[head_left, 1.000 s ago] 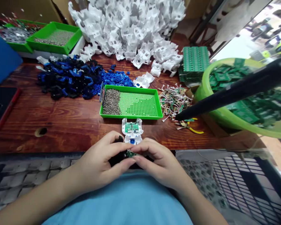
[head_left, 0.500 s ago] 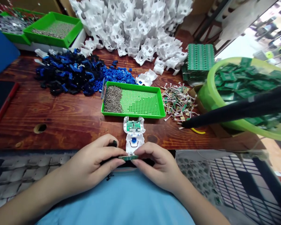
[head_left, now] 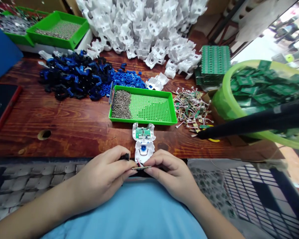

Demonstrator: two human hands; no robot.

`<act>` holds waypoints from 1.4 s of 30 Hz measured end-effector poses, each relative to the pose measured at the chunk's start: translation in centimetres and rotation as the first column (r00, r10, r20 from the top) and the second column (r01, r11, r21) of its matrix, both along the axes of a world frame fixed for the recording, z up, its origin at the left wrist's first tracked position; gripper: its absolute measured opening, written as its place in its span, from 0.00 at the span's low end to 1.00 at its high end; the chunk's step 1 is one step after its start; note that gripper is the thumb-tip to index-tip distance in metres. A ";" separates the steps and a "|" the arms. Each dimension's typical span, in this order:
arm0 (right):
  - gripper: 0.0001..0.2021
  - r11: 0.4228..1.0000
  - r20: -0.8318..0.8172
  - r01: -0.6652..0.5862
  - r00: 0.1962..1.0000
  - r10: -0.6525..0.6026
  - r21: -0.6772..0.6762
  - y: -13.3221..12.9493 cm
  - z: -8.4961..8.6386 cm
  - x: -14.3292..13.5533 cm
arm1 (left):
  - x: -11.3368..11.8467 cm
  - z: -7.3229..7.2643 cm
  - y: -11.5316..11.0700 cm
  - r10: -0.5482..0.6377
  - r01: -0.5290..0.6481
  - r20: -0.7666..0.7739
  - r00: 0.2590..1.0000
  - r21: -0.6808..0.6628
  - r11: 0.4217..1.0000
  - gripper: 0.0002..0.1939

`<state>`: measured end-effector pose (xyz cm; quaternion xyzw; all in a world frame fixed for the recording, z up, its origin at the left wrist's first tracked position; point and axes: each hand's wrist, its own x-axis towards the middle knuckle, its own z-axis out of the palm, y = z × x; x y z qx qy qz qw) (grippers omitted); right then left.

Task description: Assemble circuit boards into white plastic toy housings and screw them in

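Note:
My left hand (head_left: 107, 174) is closed, its thumb and index finger pinching one end of a small circuit board (head_left: 141, 168). My right hand (head_left: 175, 174) pinches the other end. The board is seen nearly edge-on, in front of the table edge. Thin red and white wires (head_left: 139, 163) rise from it. A small black part (head_left: 125, 156) shows at my left fingers; its kind is unclear. Just beyond the board lies a white plastic shell (head_left: 141, 156) with a blue round piece, and behind it a second white shell (head_left: 134, 134) holding a green circuit board (head_left: 143, 133).
A green tray (head_left: 151, 121) of small screws stands behind the shells. Blue and black parts (head_left: 74, 74) lie left, white shells (head_left: 144, 30) pile up behind, wired boards (head_left: 193, 108) lie right. A black bar (head_left: 251, 118) crosses before a yellow-green tub (head_left: 224, 103) of boards.
The held board has tilted from showing its green face to nearly edge-on and moved slightly right. Its wires are now visible. Both hands keep their pinch.

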<state>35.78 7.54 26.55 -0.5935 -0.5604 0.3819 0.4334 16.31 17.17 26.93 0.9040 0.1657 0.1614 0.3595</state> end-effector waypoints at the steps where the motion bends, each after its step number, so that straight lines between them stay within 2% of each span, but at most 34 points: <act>1: 0.04 1.000 0.005 -0.012 1.000 0.012 -0.011 0.0 0.0 0.0 | 0.0 0.0 0.0 -0.001 0.000 -0.005 1.000 -0.021 1.000 0.11; 3: 0.06 0.999 0.042 -0.022 0.999 0.020 0.039 0.0 0.0 0.0 | 0.0 -0.1 0.0 0.017 -0.017 -0.010 1.000 -0.071 0.997 0.12; 7: 0.15 0.956 0.169 -0.057 0.986 0.008 0.287 -0.1 0.1 -0.3 | 0.2 -0.3 0.0 0.087 -0.081 0.042 0.995 -0.129 0.988 0.13; 10: 0.17 0.930 0.244 -0.088 0.970 -0.001 0.356 -0.1 0.3 0.0 | 0.2 -0.1 0.1 0.101 -0.087 0.076 0.992 -0.166 0.982 0.19; 11: 0.16 0.934 0.240 -0.051 0.970 -0.038 0.353 -0.2 0.4 0.3 | 0.0 0.0 0.1 0.097 -0.081 0.075 0.993 -0.191 0.978 0.22; 13: 0.16 0.934 0.169 0.112 0.970 -0.177 0.338 -0.1 0.3 0.9 | -0.2 0.1 0.2 0.079 -0.060 0.067 0.995 -0.247 0.967 0.26; 16: 0.13 0.864 -0.006 0.386 0.914 -0.406 0.322 0.3 -0.3 1.5 | -0.5 -0.1 0.1 0.022 0.001 0.066 0.998 -0.322 0.947 0.29; 18: 0.12 0.820 -0.115 0.486 0.873 -0.474 0.303 0.7 -0.9 1.4 | -0.4 -0.7 -0.2 0.030 0.002 0.080 0.996 -0.376 0.926 0.30; 19: 0.11 0.810 -0.168 0.511 0.860 -0.483 0.287 0.9 -1.1 1.2 | -0.2 -1.0 -0.4 0.071 -0.028 0.087 0.994 -0.422 0.906 0.31; 21: 0.12 0.817 -0.262 0.518 0.850 -0.457 0.254 1.3 -1.6 0.5 | 0.3 -1.4 -0.8 0.193 -0.115 0.081 0.978 -0.565 0.817 0.32; 22: 0.12 0.828 -0.288 0.504 0.854 -0.434 0.245 1.5 -1.7 0.1 | 0.6 -1.5 -0.9 0.251 -0.151 0.061 0.966 -0.654 0.741 0.33; 24: 0.11 0.860 -0.296 0.456 0.874 -0.385 0.230 1.7 -1.8 -0.6 | 1.3 -1.4 -1.0 0.320 -0.204 -0.021 0.947 -0.809 0.551 0.34; 26: 0.11 0.882 -0.270 0.420 0.893 -0.360 0.212 1.8 -1.8 -1.0 | 1.7 -1.0 -1.0 0.333 -0.246 -0.114 0.936 -0.888 0.389 0.29; 27: 0.11 0.885 -0.259 0.417 0.895 -0.362 0.205 1.9 -1.7 -1.0 | 1.9 -0.8 -0.9 0.330 -0.262 -0.149 0.932 -0.907 0.330 0.24; 29: 0.11 0.878 -0.234 0.429 0.895 -0.381 0.214 1.9 -1.7 -1.1 | 2.2 -0.5 -0.8 0.326 -0.258 -0.175 0.929 -0.938 0.232 0.16; 31: 0.12 0.873 -0.187 0.424 0.903 -0.387 0.242 1.9 -1.7 -1.1 | 2.3 -0.5 -0.8 0.337 -0.198 -0.142 0.931 -0.970 0.139 0.13; 33: 0.13 0.891 -0.134 0.375 0.927 -0.351 0.255 1.8 -1.7 -1.0 | 2.4 -0.7 -0.9 0.370 -0.137 -0.097 0.924 -0.987 0.085 0.13; 35: 0.13 0.921 -0.110 0.309 0.951 -0.290 0.239 1.7 -1.7 -1.1 | 2.4 -0.9 -1.1 0.407 -0.102 -0.060 0.912 -0.991 0.084 0.11; 38: 0.12 0.941 -0.113 0.257 0.965 -0.237 0.220 1.5 -1.5 -1.1 | 2.5 -1.1 -1.2 0.424 -0.088 -0.028 0.905 -0.988 0.124 0.08; 42: 0.12 0.941 -0.036 0.194 0.981 -0.191 0.279 1.5 -1.2 -1.1 | 2.5 -0.9 -1.3 0.386 -0.113 -0.009 0.922 -0.962 0.247 0.09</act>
